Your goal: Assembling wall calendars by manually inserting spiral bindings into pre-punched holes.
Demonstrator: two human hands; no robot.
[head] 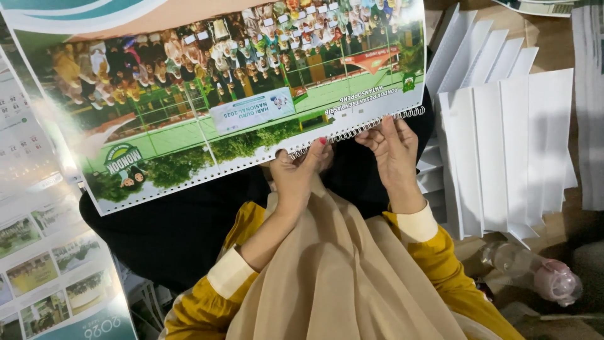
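My left hand (pixel 301 169) & right hand (pixel 391 146) pinch the silver wire spiral (pixel 360 130) on the glossy calendar (pixel 207 94), long axis left-right, rising toward far right.

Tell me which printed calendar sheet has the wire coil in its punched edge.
The big group-photo sheet across the lap, with both hands at its wire coil. The sheets of small photos lying at the left show no coil.
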